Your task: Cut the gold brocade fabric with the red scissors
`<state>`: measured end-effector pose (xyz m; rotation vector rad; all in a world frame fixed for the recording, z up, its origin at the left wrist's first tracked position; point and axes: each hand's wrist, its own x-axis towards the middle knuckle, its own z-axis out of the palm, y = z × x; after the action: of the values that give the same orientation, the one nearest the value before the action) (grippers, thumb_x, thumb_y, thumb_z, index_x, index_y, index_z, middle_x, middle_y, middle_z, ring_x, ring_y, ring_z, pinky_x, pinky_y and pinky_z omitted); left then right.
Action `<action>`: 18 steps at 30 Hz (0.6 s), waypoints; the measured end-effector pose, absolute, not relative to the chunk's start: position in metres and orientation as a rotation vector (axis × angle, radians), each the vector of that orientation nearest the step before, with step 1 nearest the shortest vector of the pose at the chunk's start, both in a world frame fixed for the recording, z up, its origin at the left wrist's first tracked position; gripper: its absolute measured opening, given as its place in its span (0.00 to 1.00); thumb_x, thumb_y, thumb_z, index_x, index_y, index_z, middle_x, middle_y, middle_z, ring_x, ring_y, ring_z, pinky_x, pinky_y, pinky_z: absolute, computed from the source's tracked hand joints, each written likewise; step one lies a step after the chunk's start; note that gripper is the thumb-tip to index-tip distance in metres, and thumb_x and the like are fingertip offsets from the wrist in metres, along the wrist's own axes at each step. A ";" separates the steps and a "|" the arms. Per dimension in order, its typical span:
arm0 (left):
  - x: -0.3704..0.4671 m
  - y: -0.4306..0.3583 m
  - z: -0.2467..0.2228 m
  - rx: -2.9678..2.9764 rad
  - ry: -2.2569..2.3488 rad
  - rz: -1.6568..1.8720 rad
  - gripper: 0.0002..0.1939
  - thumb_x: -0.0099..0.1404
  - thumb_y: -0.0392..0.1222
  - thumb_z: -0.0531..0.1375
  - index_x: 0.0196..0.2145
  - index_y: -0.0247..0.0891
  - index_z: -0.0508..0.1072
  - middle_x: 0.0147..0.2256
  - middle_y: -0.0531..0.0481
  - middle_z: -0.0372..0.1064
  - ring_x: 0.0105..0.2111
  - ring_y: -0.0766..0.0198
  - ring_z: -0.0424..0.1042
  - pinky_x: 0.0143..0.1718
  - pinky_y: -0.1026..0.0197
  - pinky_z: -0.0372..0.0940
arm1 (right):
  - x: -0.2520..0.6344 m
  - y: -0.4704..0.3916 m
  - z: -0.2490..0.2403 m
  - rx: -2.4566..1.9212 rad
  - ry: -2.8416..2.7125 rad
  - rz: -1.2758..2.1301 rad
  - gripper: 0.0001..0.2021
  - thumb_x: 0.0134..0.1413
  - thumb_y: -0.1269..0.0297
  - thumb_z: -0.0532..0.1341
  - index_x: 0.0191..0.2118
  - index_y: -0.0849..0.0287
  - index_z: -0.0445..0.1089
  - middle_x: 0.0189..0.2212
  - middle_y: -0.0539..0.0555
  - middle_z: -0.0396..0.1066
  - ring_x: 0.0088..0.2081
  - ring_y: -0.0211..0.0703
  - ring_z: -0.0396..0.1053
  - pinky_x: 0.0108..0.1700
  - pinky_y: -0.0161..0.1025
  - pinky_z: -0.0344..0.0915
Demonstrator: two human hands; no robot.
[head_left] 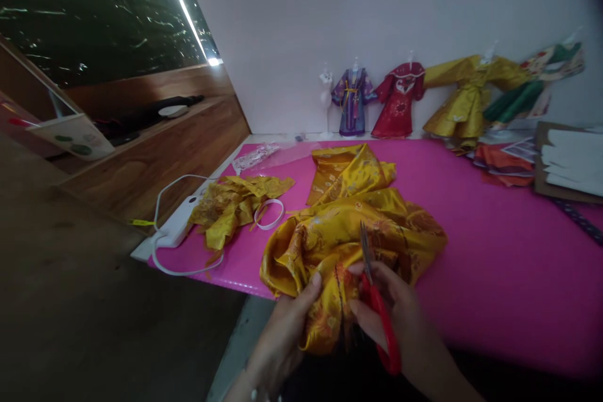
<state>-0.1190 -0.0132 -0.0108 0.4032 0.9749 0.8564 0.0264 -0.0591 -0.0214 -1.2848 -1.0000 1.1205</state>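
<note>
We work at a pink desk [494,245] w/ white wall behind, left hand [282,333] pinching gold fabric [348,232], right hand [400,320] gripping red scissors [379,311].

This looks like a small sewing or craft workshop for miniature costumes. A pink work table [494,251] stands against a white wall, and along its far edge a row of tiny robes [398,100] hangs on small stands. Gold brocade fabric [348,220] and offcuts [230,204] lie near the table's left and near edges, with paper patterns [572,166] at its right edge.
</note>
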 end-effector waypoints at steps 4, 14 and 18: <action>-0.121 -0.015 -0.009 0.478 0.962 0.816 0.24 0.42 0.38 0.76 0.37 0.27 0.78 0.32 0.39 0.82 0.26 0.53 0.80 0.30 0.59 0.75 | 0.030 -0.060 -0.016 -1.320 -0.999 1.112 0.13 0.45 0.68 0.63 0.40 0.55 0.66 0.25 0.43 0.62 0.24 0.36 0.65 0.25 0.32 0.63; -0.111 -0.020 -0.002 0.514 1.005 0.902 0.27 0.42 0.32 0.74 0.43 0.29 0.77 0.31 0.42 0.81 0.25 0.54 0.79 0.24 0.60 0.74 | 0.031 -0.069 -0.027 -1.400 -1.067 1.013 0.13 0.51 0.66 0.62 0.44 0.52 0.64 0.30 0.46 0.68 0.29 0.37 0.69 0.30 0.30 0.68; -0.109 -0.022 -0.001 0.516 1.014 0.961 0.31 0.46 0.30 0.73 0.49 0.29 0.73 0.32 0.42 0.81 0.26 0.56 0.80 0.26 0.62 0.74 | 0.045 -0.081 -0.025 -1.429 -1.116 0.955 0.14 0.55 0.61 0.63 0.47 0.50 0.65 0.32 0.47 0.72 0.32 0.41 0.73 0.35 0.32 0.71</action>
<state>-0.1092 -0.0220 -0.0008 0.5160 1.0138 0.9612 0.0452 -0.0809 -0.0246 -1.4288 -1.1163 0.9546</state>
